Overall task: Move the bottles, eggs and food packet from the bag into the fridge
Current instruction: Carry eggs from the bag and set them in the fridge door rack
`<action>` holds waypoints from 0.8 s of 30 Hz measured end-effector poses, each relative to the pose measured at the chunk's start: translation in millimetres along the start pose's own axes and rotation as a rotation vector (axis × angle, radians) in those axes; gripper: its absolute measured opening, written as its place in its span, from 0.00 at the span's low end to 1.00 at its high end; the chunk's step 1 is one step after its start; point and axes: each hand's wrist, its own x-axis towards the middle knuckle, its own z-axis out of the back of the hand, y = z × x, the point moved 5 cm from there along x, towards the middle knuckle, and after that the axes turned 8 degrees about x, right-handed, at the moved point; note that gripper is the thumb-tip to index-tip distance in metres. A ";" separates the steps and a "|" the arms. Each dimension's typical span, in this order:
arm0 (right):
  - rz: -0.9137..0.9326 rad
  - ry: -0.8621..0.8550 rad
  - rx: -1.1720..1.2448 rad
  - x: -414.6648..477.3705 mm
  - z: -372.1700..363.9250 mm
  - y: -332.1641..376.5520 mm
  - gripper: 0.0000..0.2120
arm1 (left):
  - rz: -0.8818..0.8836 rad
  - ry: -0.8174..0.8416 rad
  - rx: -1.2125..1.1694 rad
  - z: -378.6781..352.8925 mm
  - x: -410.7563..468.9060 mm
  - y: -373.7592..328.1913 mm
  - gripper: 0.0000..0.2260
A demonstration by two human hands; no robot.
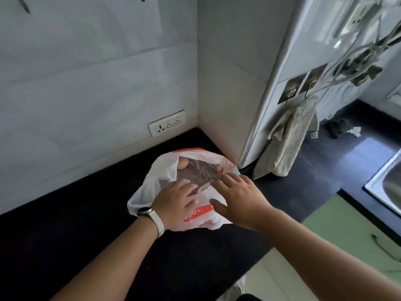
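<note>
Head view: task looks barely begun. Bag (pixel 145 193) lies on the desk (pixel 86 213) just beside the fridge (pixel 303 61) foot, loaded. One egg (pixel 183 164) shows in its mouth, on the side away from the fridge; no bottles visible. Bag's long axis runs from the person toward the wall, mouth tipped up and away. Left hand (pixel 175 203) rests flat on the bag, grip slack, holding nothing. Right hand (pixel 240 196) hovers, grip wide, empty.

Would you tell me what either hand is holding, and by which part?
Nothing is gripped: the left hand rests on the bag by its mouth; the right hand is open.
</note>
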 end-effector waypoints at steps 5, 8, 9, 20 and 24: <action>0.092 0.085 0.035 52.9 -12.3 -12.1 0.26 | 0.130 0.022 -0.129 2.8 32.2 8.1 0.22; 0.127 0.154 0.088 85.1 -25.1 -16.2 0.29 | 0.195 0.039 -0.123 1.4 49.6 29.3 0.22; 0.142 0.167 0.098 94.2 -28.9 -16.9 0.30 | 0.212 0.046 -0.111 0.9 54.5 37.4 0.21; 0.256 0.242 0.022 174.6 -74.2 -41.3 0.36 | 0.295 0.062 -0.067 -5.3 109.4 107.6 0.21; 0.251 0.252 0.037 196.5 -87.2 -44.3 0.35 | 0.272 0.095 -0.068 -18.3 126.3 124.7 0.22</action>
